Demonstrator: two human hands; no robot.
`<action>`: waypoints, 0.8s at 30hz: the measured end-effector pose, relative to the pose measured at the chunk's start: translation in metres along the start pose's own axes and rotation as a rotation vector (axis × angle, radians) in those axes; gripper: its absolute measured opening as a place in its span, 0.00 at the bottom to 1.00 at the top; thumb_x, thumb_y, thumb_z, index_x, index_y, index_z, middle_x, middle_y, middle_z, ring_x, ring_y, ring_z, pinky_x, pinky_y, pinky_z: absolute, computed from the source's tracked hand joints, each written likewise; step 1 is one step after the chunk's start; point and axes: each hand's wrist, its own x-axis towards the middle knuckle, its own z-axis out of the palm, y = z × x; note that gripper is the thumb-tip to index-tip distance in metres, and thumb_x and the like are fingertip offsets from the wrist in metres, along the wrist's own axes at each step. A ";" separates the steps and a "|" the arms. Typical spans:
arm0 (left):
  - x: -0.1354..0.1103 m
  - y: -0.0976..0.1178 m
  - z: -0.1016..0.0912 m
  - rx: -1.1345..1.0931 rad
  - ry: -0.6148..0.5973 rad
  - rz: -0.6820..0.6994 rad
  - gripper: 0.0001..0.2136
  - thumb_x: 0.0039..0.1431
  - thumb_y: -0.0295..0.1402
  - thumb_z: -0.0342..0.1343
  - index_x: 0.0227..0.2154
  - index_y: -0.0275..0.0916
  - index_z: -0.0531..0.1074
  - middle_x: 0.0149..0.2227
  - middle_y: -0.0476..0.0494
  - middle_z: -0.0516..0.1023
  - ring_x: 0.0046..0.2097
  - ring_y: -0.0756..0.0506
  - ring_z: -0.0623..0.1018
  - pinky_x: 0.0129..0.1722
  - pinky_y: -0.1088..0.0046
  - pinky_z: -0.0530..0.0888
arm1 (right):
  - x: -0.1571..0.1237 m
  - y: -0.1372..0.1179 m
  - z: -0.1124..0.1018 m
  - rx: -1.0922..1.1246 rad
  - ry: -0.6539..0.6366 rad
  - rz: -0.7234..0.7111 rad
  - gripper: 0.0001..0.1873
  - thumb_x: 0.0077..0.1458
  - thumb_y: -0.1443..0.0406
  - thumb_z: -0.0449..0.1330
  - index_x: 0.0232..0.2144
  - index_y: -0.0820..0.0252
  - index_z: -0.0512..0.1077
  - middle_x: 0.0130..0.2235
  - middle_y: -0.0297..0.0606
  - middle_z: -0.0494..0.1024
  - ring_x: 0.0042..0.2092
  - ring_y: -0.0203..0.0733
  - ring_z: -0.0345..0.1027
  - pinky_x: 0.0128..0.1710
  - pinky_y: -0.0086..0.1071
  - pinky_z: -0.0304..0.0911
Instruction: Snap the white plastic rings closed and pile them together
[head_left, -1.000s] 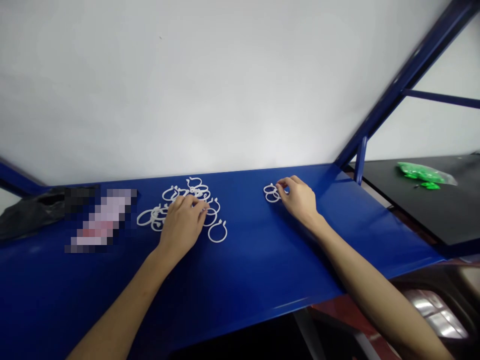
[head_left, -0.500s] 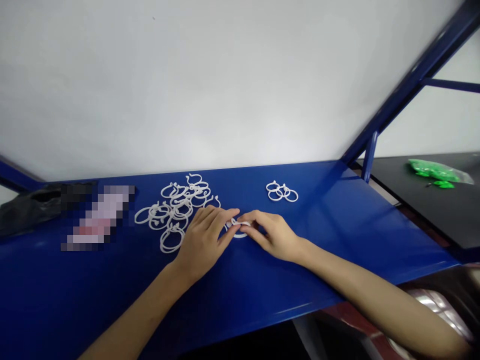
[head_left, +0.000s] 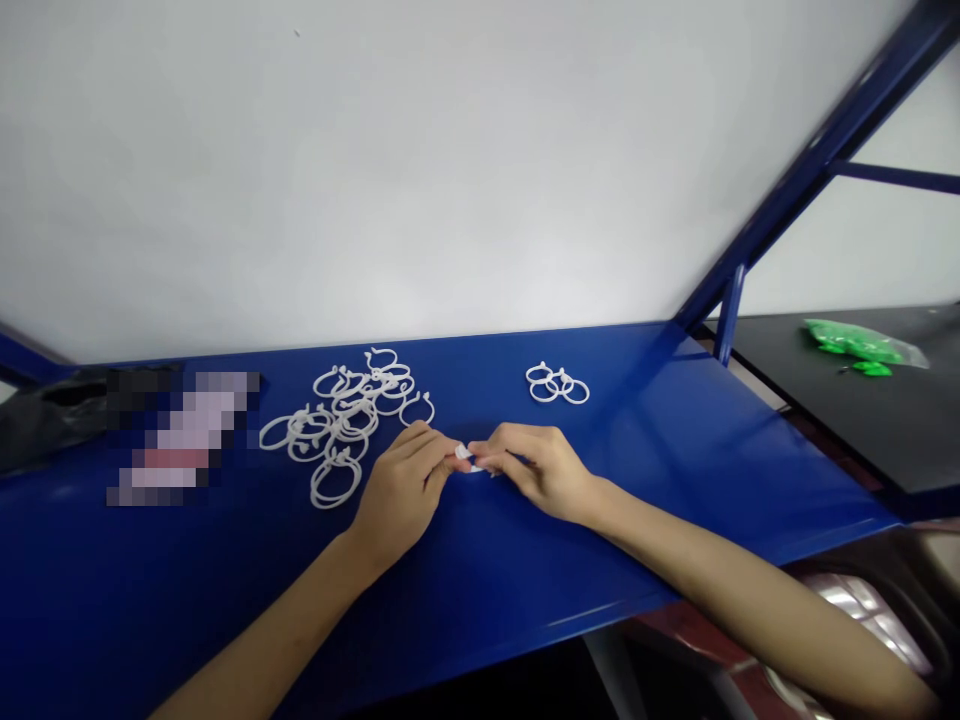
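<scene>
My left hand point(head_left: 399, 488) and my right hand point(head_left: 538, 470) meet over the middle of the blue shelf point(head_left: 525, 560). Between their pinched fingertips both hold one white plastic ring point(head_left: 466, 458), mostly hidden by the fingers. To the left of my left hand lies a loose pile of white rings point(head_left: 346, 415). Behind my right hand, nearer the wall, three white rings point(head_left: 556, 384) lie together in a small group.
A pixelated patch point(head_left: 172, 440) and a dark bag point(head_left: 45, 420) lie at the shelf's left end. A blue slanted frame post point(head_left: 810, 160) rises at the right. Beyond it, a black surface point(head_left: 847, 410) carries a green plastic bag point(head_left: 862, 345). A white wall is behind.
My right hand left the small group of rings and came to the middle; my left hand left the pile with a ring. Both hands now pinch that ring between them.
</scene>
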 end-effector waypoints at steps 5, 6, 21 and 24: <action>-0.004 -0.011 0.003 0.056 -0.073 0.090 0.12 0.68 0.26 0.49 0.28 0.40 0.72 0.29 0.50 0.78 0.35 0.48 0.74 0.40 0.69 0.72 | 0.000 0.003 0.001 -0.068 -0.091 -0.036 0.11 0.70 0.67 0.50 0.45 0.61 0.73 0.40 0.41 0.81 0.41 0.39 0.76 0.42 0.31 0.71; -0.002 -0.014 0.003 0.076 -0.103 0.097 0.11 0.68 0.28 0.50 0.29 0.41 0.73 0.29 0.50 0.79 0.35 0.47 0.74 0.41 0.68 0.73 | 0.001 0.005 0.002 -0.095 -0.105 -0.015 0.11 0.70 0.67 0.50 0.44 0.60 0.73 0.41 0.41 0.81 0.42 0.39 0.76 0.42 0.31 0.71; 0.001 -0.079 -0.024 0.582 -0.187 -0.015 0.13 0.65 0.34 0.49 0.41 0.38 0.80 0.46 0.36 0.78 0.49 0.34 0.71 0.51 0.51 0.71 | 0.003 0.094 -0.088 -0.670 0.402 0.834 0.09 0.60 0.64 0.58 0.40 0.57 0.78 0.40 0.38 0.81 0.40 0.42 0.73 0.42 0.34 0.65; 0.003 -0.073 -0.024 0.562 -0.163 0.012 0.13 0.67 0.35 0.49 0.38 0.39 0.79 0.45 0.37 0.78 0.48 0.35 0.71 0.50 0.51 0.71 | 0.000 0.101 -0.089 -0.669 0.351 0.888 0.09 0.59 0.65 0.58 0.37 0.57 0.78 0.39 0.38 0.82 0.41 0.43 0.74 0.42 0.32 0.64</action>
